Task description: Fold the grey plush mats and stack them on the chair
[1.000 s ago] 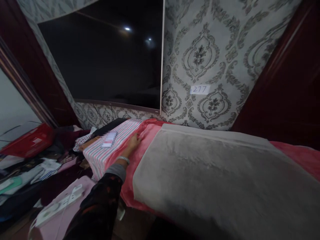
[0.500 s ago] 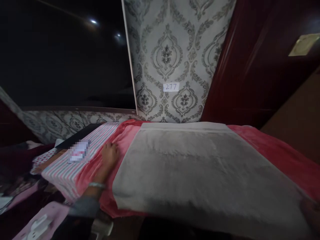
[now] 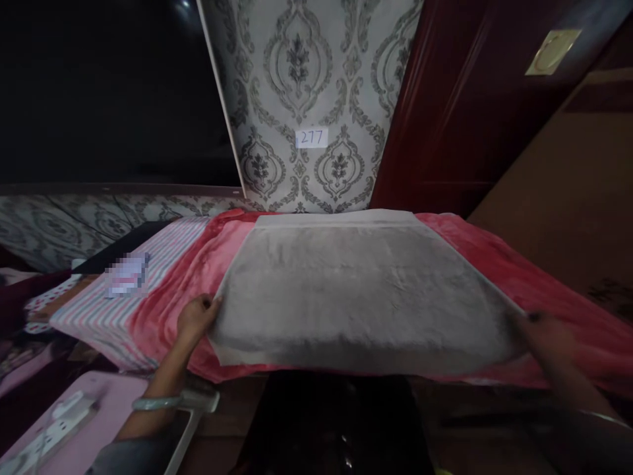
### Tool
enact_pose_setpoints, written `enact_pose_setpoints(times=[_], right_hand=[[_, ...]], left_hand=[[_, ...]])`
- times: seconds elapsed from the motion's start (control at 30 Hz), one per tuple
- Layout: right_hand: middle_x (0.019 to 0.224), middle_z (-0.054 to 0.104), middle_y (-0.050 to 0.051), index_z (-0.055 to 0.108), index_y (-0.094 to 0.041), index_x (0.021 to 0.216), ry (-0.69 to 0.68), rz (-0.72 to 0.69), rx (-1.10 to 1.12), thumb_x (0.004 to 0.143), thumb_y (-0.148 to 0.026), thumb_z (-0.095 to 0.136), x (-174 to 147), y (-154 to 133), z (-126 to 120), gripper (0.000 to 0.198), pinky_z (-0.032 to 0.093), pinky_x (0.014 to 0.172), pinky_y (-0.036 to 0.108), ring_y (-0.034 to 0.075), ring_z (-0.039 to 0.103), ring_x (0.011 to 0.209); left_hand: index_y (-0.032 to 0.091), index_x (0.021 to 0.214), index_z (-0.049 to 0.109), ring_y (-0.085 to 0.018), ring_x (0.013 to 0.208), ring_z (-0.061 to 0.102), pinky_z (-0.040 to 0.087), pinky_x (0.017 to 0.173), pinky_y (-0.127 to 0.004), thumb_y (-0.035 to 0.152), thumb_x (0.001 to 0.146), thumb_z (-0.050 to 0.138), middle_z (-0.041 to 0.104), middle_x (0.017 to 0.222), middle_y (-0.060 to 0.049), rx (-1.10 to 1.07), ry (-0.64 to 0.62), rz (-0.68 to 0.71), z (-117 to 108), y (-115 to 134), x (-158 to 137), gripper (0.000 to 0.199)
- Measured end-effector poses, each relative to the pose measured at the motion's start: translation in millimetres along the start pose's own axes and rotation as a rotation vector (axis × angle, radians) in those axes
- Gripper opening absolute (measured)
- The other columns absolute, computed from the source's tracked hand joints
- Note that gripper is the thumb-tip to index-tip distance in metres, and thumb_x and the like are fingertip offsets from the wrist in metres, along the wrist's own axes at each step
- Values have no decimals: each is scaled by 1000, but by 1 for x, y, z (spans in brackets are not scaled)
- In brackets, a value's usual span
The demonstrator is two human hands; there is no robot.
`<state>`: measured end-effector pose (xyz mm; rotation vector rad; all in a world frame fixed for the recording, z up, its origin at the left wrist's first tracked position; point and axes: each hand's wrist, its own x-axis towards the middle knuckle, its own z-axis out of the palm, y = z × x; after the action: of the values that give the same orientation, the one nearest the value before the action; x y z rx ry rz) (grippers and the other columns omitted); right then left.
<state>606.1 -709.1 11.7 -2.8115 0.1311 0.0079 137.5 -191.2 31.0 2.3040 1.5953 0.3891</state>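
Observation:
A grey plush towel (image 3: 346, 290) with a pale strip along its far edge lies spread over a red and pink fleece blanket (image 3: 171, 313). At the towel's near left edge, my left hand (image 3: 195, 318) has its fingers closed on the fabric. My right hand (image 3: 539, 333) grips the opposite edge near the right front corner; it is somewhat smeared by motion. Between the hands the near side of the towel hangs slightly over the blanket's front border.
A striped cloth (image 3: 93, 310) with a blurred-out item on it lies left of the blanket. A power strip (image 3: 54, 429) rests on a pink surface at lower left. Behind stand a dark screen (image 3: 109, 99), a patterned wall (image 3: 297, 86) and a dark red panel (image 3: 450, 112).
My left hand has come from the pink blanket to the towel's left edge. My right hand has come further into view at the towel's right side. The camera view has shifted.

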Motion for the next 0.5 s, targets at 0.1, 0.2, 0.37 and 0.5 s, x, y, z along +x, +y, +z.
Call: enact_pose_setpoints(times=[0.1, 0.2, 0.37, 0.5], right_hand=[[116, 65, 34, 60, 5, 130, 0, -11, 25, 97, -44, 34, -4, 0, -6, 65, 45, 81, 44, 40, 62, 113], [120, 64, 31, 60, 2, 132, -44, 4, 6, 99, -42, 32, -3, -2, -11, 62, 45, 80, 41, 38, 62, 114], [117, 64, 32, 66, 5, 124, -124, -53, -86, 98, -36, 32, 2, -9, -19, 59, 46, 76, 40, 37, 64, 109], [103, 69, 31, 70, 5, 116, 81, -99, -99, 98, -34, 33, 10, -11, -17, 57, 47, 71, 38, 36, 67, 100]], left_hand=[[22, 76, 57, -22, 74, 64, 42, 62, -28, 43, 84, 46, 67, 74, -5, -82, 132, 14, 6, 1, -3, 26], [20, 80, 59, -22, 76, 65, 42, 63, -28, 40, 85, 45, 69, 78, -7, -107, 118, -2, 8, 5, -4, 25], [20, 77, 65, -26, 79, 66, 40, 60, -30, 41, 87, 43, 71, 79, -11, 16, 47, -33, 5, 17, -2, 32], [20, 71, 63, -25, 75, 64, 42, 61, -30, 38, 84, 42, 69, 71, -10, -76, 189, -16, 3, 17, 0, 31]])
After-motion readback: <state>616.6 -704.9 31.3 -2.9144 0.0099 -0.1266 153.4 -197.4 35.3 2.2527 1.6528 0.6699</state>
